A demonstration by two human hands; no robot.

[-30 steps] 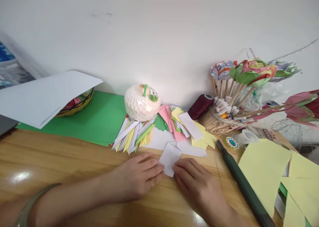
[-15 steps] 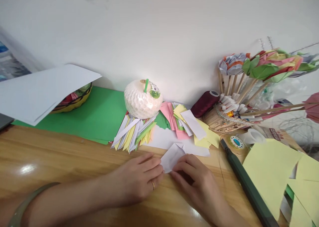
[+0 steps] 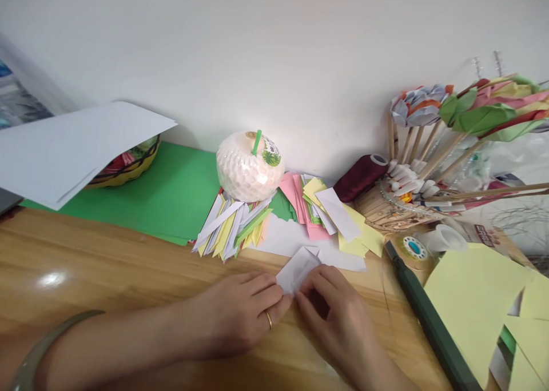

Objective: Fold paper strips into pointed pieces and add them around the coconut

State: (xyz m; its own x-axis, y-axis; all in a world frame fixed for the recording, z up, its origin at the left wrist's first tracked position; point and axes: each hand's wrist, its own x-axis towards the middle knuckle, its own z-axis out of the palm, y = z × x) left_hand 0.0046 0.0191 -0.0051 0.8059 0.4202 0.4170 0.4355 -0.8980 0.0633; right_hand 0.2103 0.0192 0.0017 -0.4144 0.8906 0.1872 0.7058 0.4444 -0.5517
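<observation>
A small white paper [image 3: 298, 270] with folded corners at its top lies at the front centre of the wooden table. My left hand [image 3: 251, 308], with a ring on one finger, grips its lower left edge. On the other side, my right hand [image 3: 332, 305] pinches the lower right edge between thumb and fingers. Just beyond are a fan of folded paper strips [image 3: 229, 225], a larger white sheet [image 3: 278, 235] and a pile of pink, yellow and white slips [image 3: 319, 205].
A foam-wrapped round fruit [image 3: 249, 168] stands by the wall. Paper flowers rise from a wooden holder [image 3: 377, 208] beside a maroon thread spool [image 3: 360, 178]. A dark green tool [image 3: 433, 316] and yellow sheets [image 3: 472, 299] lie right. White sheets [image 3: 81, 145] cover a basket at left.
The view has shifted slightly, so objects at the right sit farther right. My left thumb has moved a little closer to my right hand at the paper's lower edge.
</observation>
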